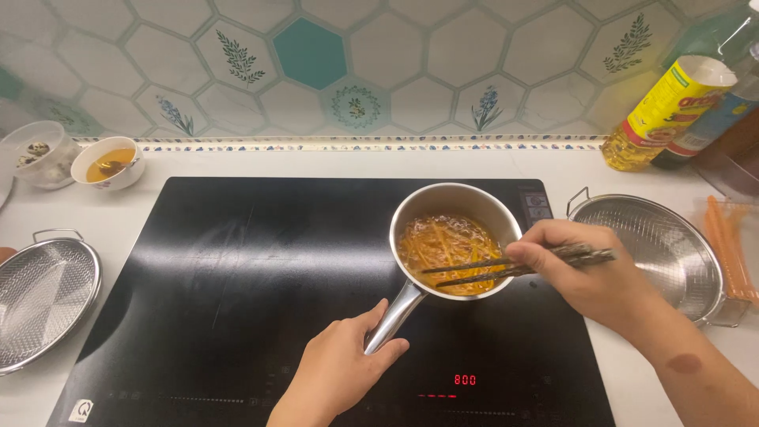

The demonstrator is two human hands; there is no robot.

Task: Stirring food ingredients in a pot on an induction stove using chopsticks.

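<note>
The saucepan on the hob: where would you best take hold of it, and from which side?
Probably by its handle, from the near side. It juts toward the person, away from the pan's bowl of orange strips, and the left hand already grips it there.

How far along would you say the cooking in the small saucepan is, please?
Done: orange strips sit in bubbling liquid in the saucepan on the lit cooktop. In hand: the left hand grips the handle while the right hand stirs with chopsticks. Left: the mesh strainer alongside holds nothing.
</note>
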